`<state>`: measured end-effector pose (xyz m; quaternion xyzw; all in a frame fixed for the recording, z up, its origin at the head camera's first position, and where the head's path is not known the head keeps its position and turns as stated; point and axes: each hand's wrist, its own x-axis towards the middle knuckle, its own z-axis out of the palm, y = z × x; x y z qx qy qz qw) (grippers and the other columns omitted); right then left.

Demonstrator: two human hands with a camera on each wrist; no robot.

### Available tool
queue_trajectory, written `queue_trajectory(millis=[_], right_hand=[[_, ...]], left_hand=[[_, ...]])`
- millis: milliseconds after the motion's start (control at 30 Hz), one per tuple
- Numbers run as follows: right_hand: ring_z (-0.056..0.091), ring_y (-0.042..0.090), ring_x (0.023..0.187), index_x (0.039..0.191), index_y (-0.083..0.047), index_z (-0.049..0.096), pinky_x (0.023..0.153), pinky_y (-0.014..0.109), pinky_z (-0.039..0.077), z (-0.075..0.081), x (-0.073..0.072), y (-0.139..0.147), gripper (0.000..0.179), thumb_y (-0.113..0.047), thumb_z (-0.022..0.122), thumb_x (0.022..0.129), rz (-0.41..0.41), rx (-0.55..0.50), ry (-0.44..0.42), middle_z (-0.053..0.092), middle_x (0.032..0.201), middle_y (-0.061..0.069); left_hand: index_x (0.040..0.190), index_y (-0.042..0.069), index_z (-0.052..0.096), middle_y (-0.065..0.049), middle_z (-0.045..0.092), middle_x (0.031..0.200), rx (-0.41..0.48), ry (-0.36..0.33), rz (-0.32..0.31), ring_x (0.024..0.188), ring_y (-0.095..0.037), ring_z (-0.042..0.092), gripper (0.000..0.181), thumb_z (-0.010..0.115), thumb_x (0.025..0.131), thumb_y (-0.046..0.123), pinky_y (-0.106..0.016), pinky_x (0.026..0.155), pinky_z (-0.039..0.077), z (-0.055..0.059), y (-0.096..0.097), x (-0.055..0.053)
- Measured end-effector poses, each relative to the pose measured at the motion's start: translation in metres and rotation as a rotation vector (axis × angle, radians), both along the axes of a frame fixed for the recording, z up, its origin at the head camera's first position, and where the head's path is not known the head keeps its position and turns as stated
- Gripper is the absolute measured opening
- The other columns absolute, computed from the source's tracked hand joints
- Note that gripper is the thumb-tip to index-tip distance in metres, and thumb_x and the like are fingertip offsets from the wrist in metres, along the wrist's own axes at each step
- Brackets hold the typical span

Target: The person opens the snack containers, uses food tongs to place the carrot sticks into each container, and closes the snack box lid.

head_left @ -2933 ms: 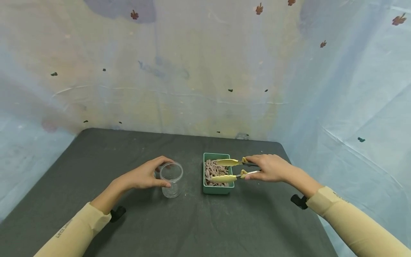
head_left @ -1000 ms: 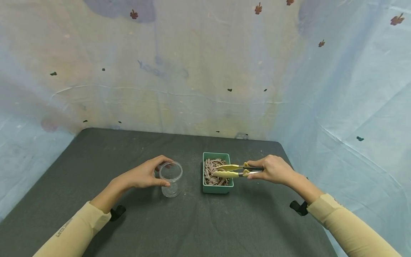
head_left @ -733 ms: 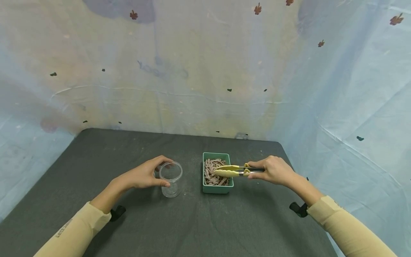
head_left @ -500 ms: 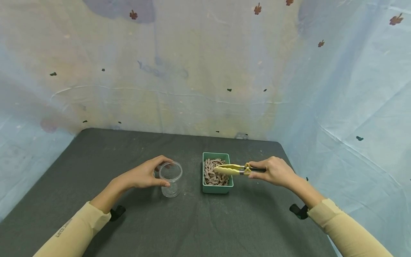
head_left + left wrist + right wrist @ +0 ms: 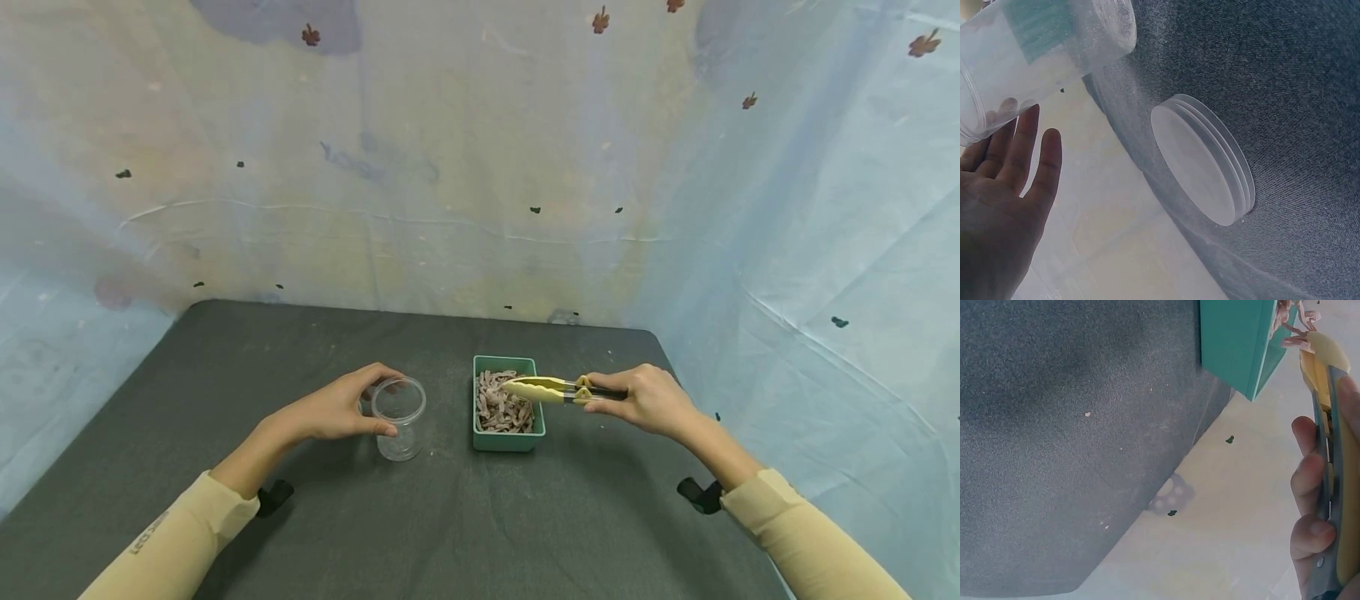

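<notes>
My left hand (image 5: 347, 408) grips a clear plastic jar (image 5: 399, 446) near its rim, thumb in front and fingers behind. The jar stands upright on the dark cloth, with nothing seen inside. In my right hand (image 5: 647, 400) is a pair of tongs (image 5: 542, 388) with yellow tips, squeezed nearly together. Their tips are above a green rectangular box (image 5: 504, 444) that holds many brownish-pink strips (image 5: 504, 408). The right wrist view shows a few strips (image 5: 1297, 337) hanging at the tongs' tips. Several of my right fingers (image 5: 1311, 534) curl along the handle.
A round translucent lid (image 5: 1200, 164) lies on the cloth beyond my left hand, in the left wrist view; the head view does not show it. The dark table (image 5: 480, 525) ends at a pale patterned sheet (image 5: 450, 167) behind and at the sides.
The tongs were spread over the strips, then squeezed together; they have since risen slightly from the box. My right hand has shifted a little to the right. The left hand and jar stay put.
</notes>
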<state>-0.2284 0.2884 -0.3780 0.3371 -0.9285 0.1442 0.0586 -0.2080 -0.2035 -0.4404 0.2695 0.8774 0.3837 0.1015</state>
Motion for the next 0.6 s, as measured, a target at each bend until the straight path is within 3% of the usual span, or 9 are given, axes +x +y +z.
queue_trajectory(millis=[300, 600], right_hand=[[0.023, -0.004, 0.044, 0.13, -0.009, 0.074, 0.044, 0.022, 0.028, 0.006, -0.001, 0.004, 0.048, -0.031, 0.084, 0.089, 0.014, -0.047, 0.019, 0.08, 0.101, 0.011], [0.027, -0.004, 0.048, 0.128, -0.011, 0.076, 0.045, 0.022, 0.029, 0.011, 0.0, 0.005, 0.048, -0.03, 0.086, 0.086, 0.011, -0.06, 0.046, 0.08, 0.093, 0.005]], left_hand=[[0.149, 0.015, 0.048, -0.013, 0.055, 0.141, 0.008, 0.022, -0.005, 0.131, -0.036, 0.055, 0.074, 0.084, 0.09, 0.041, -0.059, 0.103, 0.046, 0.0, -0.001, 0.001], [0.149, 0.016, 0.048, -0.01, 0.055, 0.142, -0.001, 0.017, 0.005, 0.134, -0.036, 0.053, 0.074, 0.084, 0.089, 0.041, -0.06, 0.104, 0.046, 0.0, -0.001, 0.002]])
